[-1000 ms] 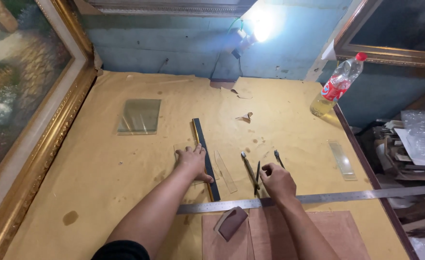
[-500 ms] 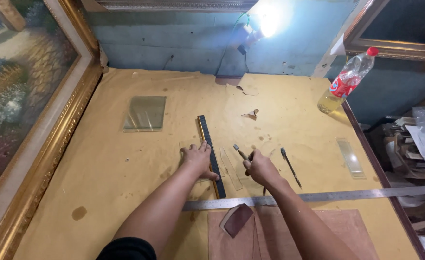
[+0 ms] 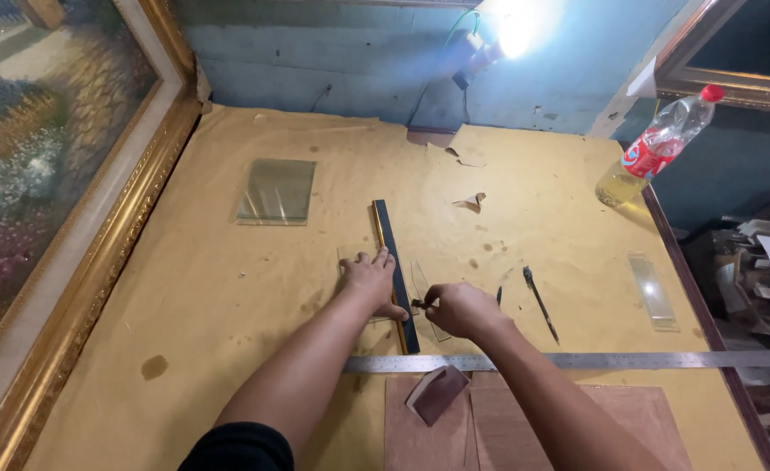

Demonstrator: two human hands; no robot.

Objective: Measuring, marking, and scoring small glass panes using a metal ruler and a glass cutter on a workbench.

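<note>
Left hand (image 3: pixel 370 277) lies flat, fingers spread, palm down on a clear glass pane (image 3: pixel 357 262) and against the left edge of a dark straightedge (image 3: pixel 394 270), which runs near-to-far across the middle of the paper-covered table (image 3: pixel 184 288). Thumb reaches over the straightedge's near part. Pane is hard to see; only faint edges show around the hand.

Right hand (image 3: pixel 456 309) is closed into a loose fist just right of the straightedge, fingers pinching a small dark tool (image 3: pixel 419 304), prob. a glass cutter; its tip sits at the straightedge's right edge, touching or nearly so, can't tell which. A narrow glass offcut (image 3: pixel 427 292) lies under/beside this hand.

Near side: long steel ruler (image 3: pixel 629 359) lies left-to-right, crossing the near end of the straightedge, w/ the right forearm over it. Nearer still, a brown board (image 3: pixel 559 427) w/ a small dark-red block (image 3: pixel 437 392) on it.

Right of the hands: thin dark pen-like tool (image 3: pixel 540 303), then a glass strip (image 3: pixel 652 290) near the table's right edge. Far right: plastic bottle (image 3: pixel 660 144), red cap, yellowish liquid, leaning. Far left of centre: square glass piece (image 3: pixel 277 192). Gold-framed painting (image 3: pixel 54 174) stands along the left side. Bright lamp (image 3: pixel 516 22) at the far wall.
</note>
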